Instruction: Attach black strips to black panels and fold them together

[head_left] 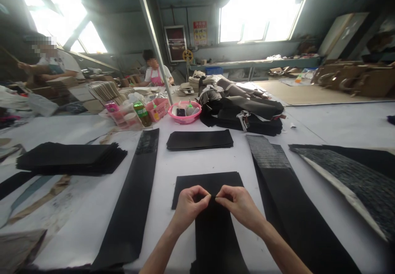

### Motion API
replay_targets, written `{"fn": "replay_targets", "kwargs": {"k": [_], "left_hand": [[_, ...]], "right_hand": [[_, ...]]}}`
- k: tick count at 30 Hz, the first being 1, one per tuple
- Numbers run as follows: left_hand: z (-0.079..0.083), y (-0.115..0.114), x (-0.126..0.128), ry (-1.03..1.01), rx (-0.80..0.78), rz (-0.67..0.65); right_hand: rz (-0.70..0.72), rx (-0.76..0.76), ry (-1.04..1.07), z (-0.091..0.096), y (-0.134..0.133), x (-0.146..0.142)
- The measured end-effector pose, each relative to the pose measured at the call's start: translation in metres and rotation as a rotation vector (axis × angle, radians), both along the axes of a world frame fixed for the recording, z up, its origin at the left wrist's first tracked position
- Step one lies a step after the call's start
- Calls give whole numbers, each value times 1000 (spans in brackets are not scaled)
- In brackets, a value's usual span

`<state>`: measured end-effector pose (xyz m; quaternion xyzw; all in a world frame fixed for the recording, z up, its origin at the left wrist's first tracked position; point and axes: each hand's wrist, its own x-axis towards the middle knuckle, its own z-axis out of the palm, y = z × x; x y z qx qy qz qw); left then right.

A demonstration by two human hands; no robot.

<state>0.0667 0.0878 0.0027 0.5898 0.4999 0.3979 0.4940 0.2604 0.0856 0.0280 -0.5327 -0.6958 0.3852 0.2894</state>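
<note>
Both hands meet in the middle, thumbs and forefingers pinched close together. My left hand [191, 203] grips the edge of a long black fabric strip [217, 241], and my right hand [239, 204] pinches the same edge just beside it. The strip runs from the fingertips down towards the bottom of the view. Beneath and behind the hands lies a black rectangular piece [210, 179] on the white table. Farther off, a small stack of black rectangles [200, 140] lies flat. Whether the strip touches the piece under it is hidden by the hands.
Long black strips [129, 200] [296, 196] flank the hands. At left sits a black stack [68, 158]; at right, dark textured fabric [354, 179]. Behind are a pink basin [185, 119], a green-labelled bottle [142, 114] and a heap of black material [247, 115]. Two people work beyond.
</note>
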Motion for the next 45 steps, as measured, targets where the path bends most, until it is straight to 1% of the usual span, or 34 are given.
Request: {"fn": "replay_targets", "kwargs": {"k": [5, 11, 14, 16, 19, 21, 22, 24, 26, 28, 29, 31, 32, 35, 38, 43, 45], "left_hand": [[4, 2, -6, 67, 25, -75], [4, 1, -17, 18, -54, -121], [2, 1, -25, 25, -60, -136], [-1, 3, -37, 20, -83, -90], [-9, 8, -60, -20, -151, 48], [-13, 12, -68, -36, -182, 90], [-14, 13, -67, -47, -183, 101], [-13, 13, -54, -76, -153, 92], [-10, 12, -32, -100, -96, 27], [-5, 10, -8, -64, -42, -51], [-2, 9, 3, -38, -27, -70], [2, 8, 18, -30, -26, -60], [4, 7, 23, -59, -44, -37], [8, 5, 28, -185, -118, 39], [9, 4, 29, -230, -163, 88], [7, 2, 30, -316, -255, 93], [5, 3, 30, -329, -265, 84]], "right_hand": [[24, -34, 4, 0, 3, 2], [22, -81, 52, -4, 1, 2], [26, -104, 92, -7, 0, 6], [-2, -111, 115, -10, 0, 13], [-74, -120, 161, -13, 2, 26], [-93, -138, 195, -13, 4, 29], [-89, -144, 207, -13, 4, 28], [-73, -140, 212, -12, 5, 22], [-60, -124, 205, -11, 5, 13], [-54, -106, 204, -9, 4, 8], [-59, -100, 211, -9, 4, 7], [-91, -102, 250, -8, 3, 10], [-114, -120, 287, -9, 2, 12], [-189, -213, 454, -12, -2, 23], [-238, -275, 578, -15, -7, 31], [-284, -306, 662, -15, -15, 32], [-289, -300, 690, -16, -16, 32]]}}
